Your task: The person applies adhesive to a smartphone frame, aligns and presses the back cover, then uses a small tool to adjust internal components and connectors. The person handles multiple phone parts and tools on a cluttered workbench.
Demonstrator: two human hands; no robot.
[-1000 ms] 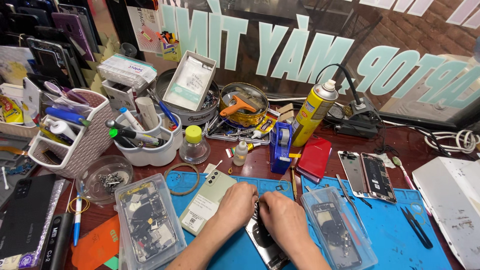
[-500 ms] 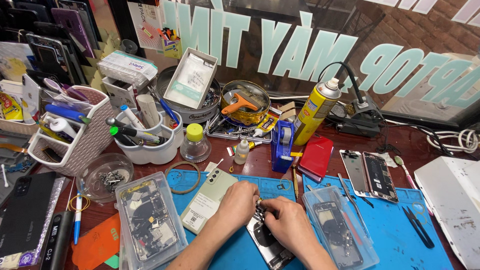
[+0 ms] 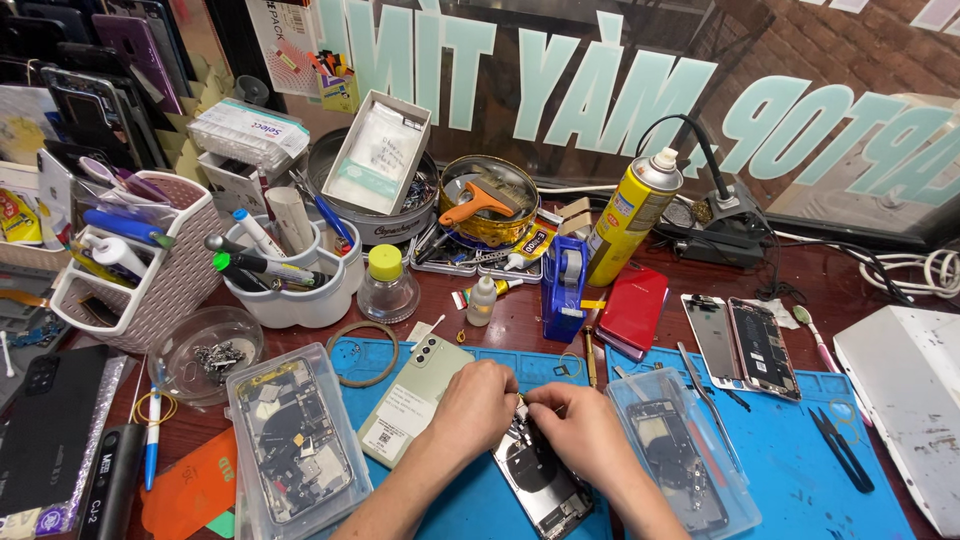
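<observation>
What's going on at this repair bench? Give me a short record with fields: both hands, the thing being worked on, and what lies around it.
Left hand: left hand rests on the top edge of the opened phone
Right hand: right hand pinches at the same spot; what it grips is too small to tell
Surface: blue mat
Left of hands: pale green phone, back up; clear parts box
Right of hands: second clear box, two phone halves, black tweezers
Behind: yellow spray can, blue tape dispenser, red phone case
</observation>
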